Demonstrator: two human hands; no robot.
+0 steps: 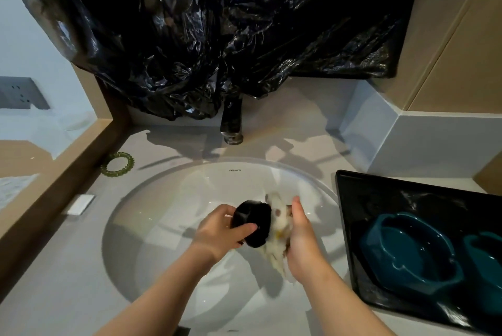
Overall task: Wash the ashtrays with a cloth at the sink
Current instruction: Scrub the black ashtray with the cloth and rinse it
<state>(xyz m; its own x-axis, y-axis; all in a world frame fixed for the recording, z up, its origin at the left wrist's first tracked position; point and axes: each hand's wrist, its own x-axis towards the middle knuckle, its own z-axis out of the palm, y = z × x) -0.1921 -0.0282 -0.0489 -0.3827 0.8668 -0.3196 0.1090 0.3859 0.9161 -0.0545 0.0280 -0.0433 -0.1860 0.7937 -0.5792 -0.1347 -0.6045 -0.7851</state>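
Note:
Over the white round sink [152,199], my left hand [220,232] grips a black ashtray [254,223] tilted on its side, thumb across its wall. My right hand [301,238] holds a wet white cloth [278,229] against the ashtray's open face; the cloth hangs down, blurred. Two teal ashtrays, one whole [407,251] and one cut by the frame edge [486,262], sit upright on a black tray [350,227] to the right of the sink.
A dark tap [232,123] stands behind the basin, half under a crumpled black plastic bag [217,31] that covers the wall above. A green beaded ring [118,164] and a small white packet [81,204] lie on the grey counter at left.

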